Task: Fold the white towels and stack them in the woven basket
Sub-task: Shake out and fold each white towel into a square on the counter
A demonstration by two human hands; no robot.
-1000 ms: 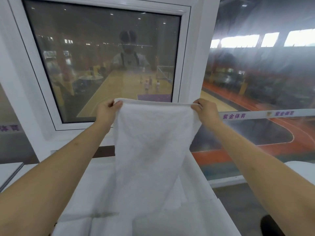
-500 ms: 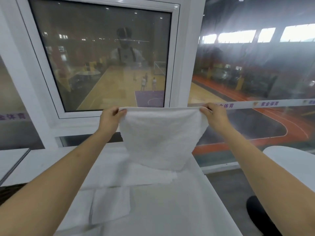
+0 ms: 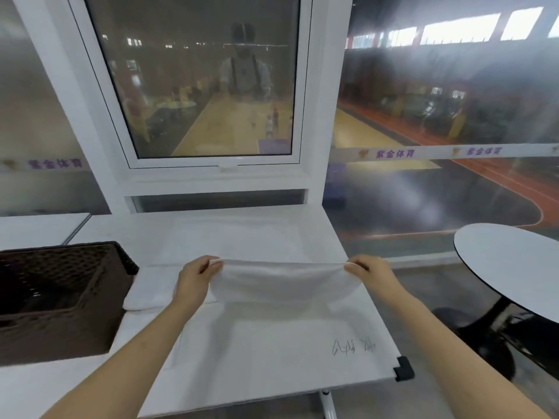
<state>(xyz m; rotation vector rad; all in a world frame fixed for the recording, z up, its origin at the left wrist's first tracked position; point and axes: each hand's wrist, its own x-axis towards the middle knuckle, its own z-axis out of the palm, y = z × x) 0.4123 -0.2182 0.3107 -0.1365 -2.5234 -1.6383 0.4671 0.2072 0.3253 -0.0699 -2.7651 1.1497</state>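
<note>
Closest to me, two bare forearms reach out over the white table. The left hand pinches one top corner of a white towel, fingers closed on the cloth; the right hand is clamped the same way on the other corner. The towel hangs slack between the hands, its lower part draping onto the tabletop below them. This looks like mid-fold: a doubled edge held up, ready to be laid flat. Next, I'd guess, the hands lower the edge evenly and smooth it. Just beyond the left hand lies another white towel. Further off to that side sits the woven basket, apparently empty, so stacking hasn't begun.
</note>
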